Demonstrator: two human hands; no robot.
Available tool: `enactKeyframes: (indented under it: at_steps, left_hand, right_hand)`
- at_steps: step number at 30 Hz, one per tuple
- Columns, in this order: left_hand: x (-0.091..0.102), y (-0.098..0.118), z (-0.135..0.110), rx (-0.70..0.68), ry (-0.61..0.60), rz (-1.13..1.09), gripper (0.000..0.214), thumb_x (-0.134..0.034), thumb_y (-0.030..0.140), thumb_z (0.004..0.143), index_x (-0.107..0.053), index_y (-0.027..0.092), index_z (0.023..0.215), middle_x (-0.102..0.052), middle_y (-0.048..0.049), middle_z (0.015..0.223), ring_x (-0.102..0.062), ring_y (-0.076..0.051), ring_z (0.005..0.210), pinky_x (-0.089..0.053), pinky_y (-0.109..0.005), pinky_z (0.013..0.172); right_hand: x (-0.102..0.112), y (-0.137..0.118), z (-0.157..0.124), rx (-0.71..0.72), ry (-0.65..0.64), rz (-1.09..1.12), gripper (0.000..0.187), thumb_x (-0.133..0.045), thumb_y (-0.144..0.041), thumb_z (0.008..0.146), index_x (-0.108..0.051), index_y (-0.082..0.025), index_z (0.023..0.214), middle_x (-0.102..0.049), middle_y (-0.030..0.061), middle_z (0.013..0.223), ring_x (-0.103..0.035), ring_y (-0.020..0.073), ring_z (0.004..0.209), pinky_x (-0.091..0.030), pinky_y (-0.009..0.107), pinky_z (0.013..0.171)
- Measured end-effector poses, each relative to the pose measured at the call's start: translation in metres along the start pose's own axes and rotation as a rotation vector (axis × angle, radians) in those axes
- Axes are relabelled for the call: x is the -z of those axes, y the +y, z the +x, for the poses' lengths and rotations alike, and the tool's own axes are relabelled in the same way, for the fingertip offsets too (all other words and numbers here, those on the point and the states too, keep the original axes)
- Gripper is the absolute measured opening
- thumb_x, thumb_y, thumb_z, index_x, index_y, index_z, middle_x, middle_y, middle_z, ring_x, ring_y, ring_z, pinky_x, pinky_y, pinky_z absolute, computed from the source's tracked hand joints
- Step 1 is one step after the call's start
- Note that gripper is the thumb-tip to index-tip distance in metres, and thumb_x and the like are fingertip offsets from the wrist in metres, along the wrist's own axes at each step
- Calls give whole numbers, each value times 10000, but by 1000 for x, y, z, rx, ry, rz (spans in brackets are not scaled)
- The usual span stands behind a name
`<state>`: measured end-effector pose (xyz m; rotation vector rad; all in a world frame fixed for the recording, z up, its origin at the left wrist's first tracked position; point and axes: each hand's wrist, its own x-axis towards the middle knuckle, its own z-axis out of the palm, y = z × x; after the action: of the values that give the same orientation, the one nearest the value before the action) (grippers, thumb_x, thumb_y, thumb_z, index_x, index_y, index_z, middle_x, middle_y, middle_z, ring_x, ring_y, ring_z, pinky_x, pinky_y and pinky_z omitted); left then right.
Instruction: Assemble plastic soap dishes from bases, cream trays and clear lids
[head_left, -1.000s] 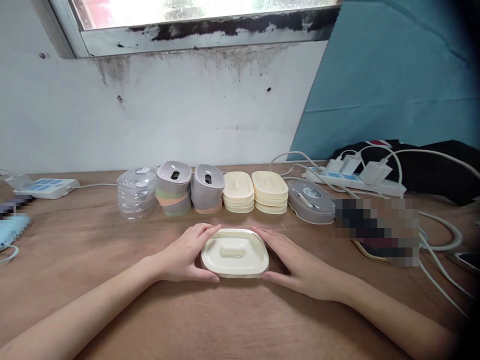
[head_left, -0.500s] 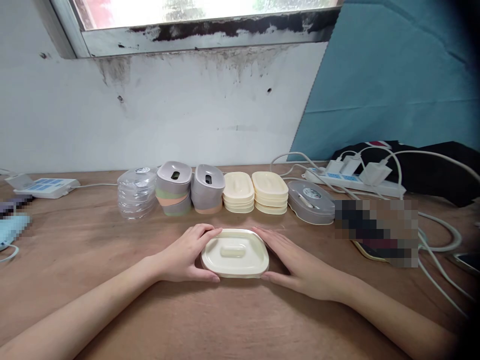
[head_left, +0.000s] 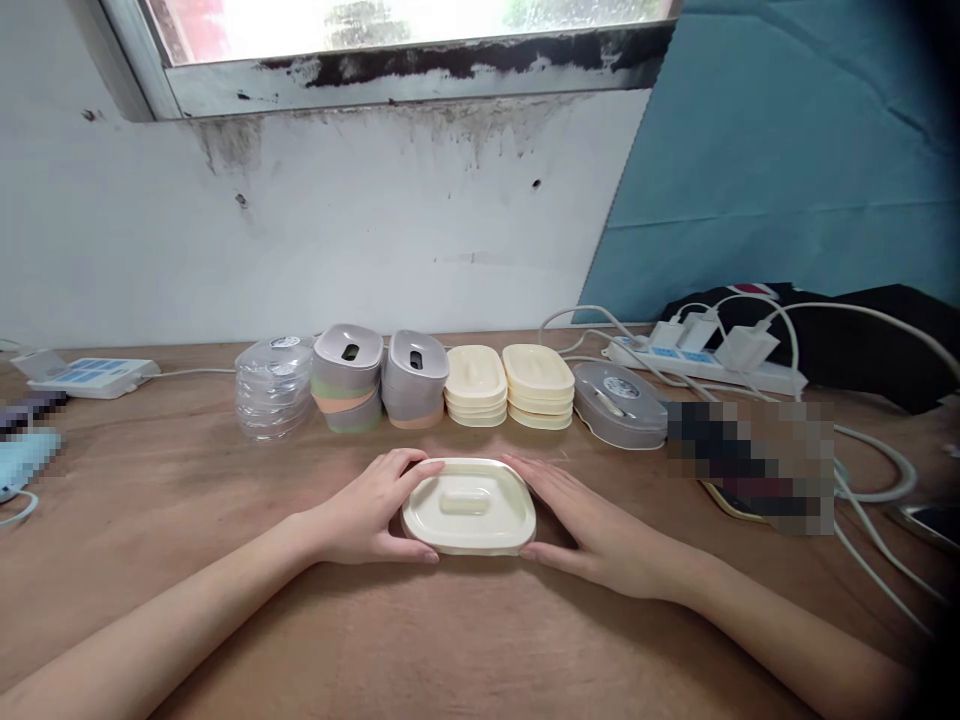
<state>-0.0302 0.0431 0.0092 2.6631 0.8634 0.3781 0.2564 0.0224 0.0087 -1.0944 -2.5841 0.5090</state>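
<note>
Cream lid (head_left: 469, 505) lies on worktop (head_left: 480, 630) in front of cream stacks (head_left: 475, 388), left hand (head_left: 371, 508) and right hand (head_left: 596, 522) pinching its ends. Step, I judge: steadying; next move calls for even two-handed hold.

A white power strip (head_left: 696, 358) lies beside black fabric (head_left: 870, 352).

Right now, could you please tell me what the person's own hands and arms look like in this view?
The left hand and right hand are bare, with slender fingers and no gloves, rings or markings visible. The left forearm and right forearm show no sleeve, watch or bracelet. Nail detail is too small to judge.
</note>
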Motion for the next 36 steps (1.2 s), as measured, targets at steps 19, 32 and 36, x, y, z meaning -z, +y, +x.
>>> enactKeyframes:
  at_steps: [19,32,36]
  left_hand:
    - [47,-18,84,329,368,690,357,-574,308,783,-566,55,1034,-493,-210,1223,-378,-356,1209,-324,-446,982]
    - [48,-13,86,262,339,712,273,-537,315,808,-535,104,982,-643,-170,922,-540,-325,955,-362,-463,807]
    - [49,-15,88,255,383,705,251,-520,291,822,-536,114,999,-630,-166,973,-531,-316,964,-352,-455,803]
  right_hand:
    - [4,-9,-1,139,86,-32,281,-508,-275,860,-568,-289,1134,-311,64,1415,-315,253,1281,-343,420,1009]
    - [3,-9,3,108,79,56,235,-506,-254,854,-587,-276,1073,-346,58,1372,-389,232,1216,-392,385,968]
    - [3,-10,3,107,70,48,236,-499,-246,858,-583,-270,1077,-342,60,1373,-392,216,1214,-387,372,972]
